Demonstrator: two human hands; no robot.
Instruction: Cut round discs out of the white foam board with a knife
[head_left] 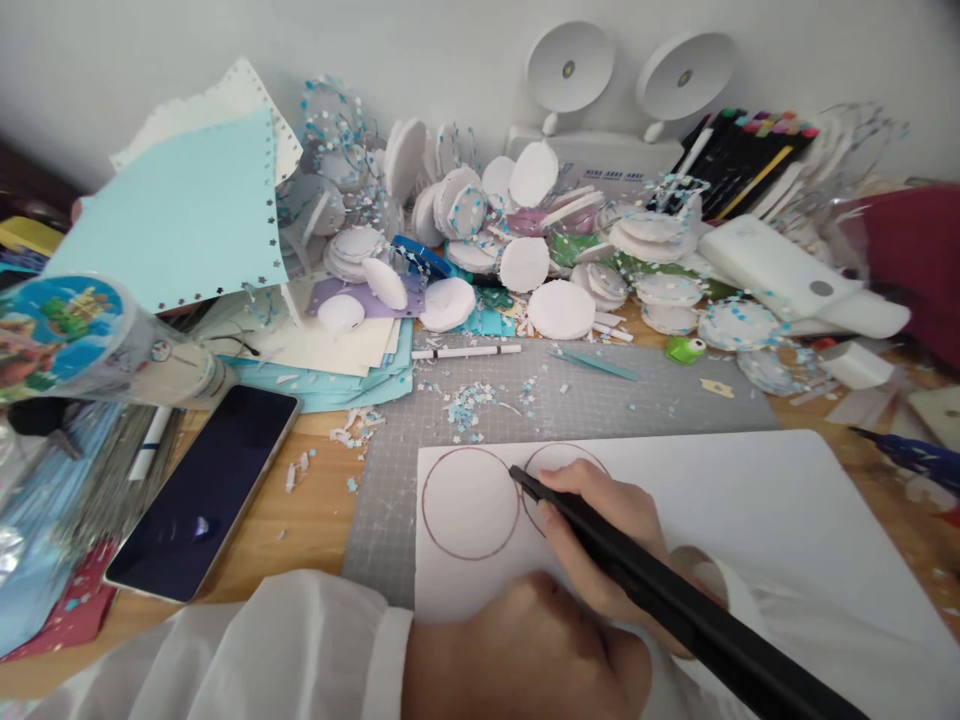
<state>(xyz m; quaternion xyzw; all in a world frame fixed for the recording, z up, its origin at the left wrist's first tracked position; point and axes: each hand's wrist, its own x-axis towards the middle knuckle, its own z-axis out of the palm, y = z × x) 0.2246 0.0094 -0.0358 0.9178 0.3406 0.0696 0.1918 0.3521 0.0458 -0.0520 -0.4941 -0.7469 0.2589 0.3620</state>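
Nearest the camera: black pen [675,600], its thick end running off toward the lower right. My right hand [600,510] is clamped on it, thumb and fingers closed around the shaft near the tip. Tip points to the gap between two drawn circles; contact with the paper cannot be told. My left hand [525,650] lies curled over the near part of the sheet, knuckles up; fingertips hidden, so I cannot tell whether it grips anything.

Surroundings, largest first. Wooden table [319,510], bare patch left of the mat. White sheet [750,520], spread over the near part of the grey mat [384,490], which shows past the sheet's far and left edges. Light-blue paper [180,200], raised at the table's far left. White device [600,165] with two round dishes, by the wall at the table's far edge. Black phone [206,490], left of the mat, slanted. White discs [561,309], heaped beyond the mat.

Left circle [471,503]: whole outline, brownish red, near the sheet's far left corner. Right circle [568,447]: just beside it, partly covered by my right hand. Slim white pen [466,352]: far part of mat. Small green object [685,349]: mat's far right. Paper scraps [471,403]: scattered beyond the sheet.
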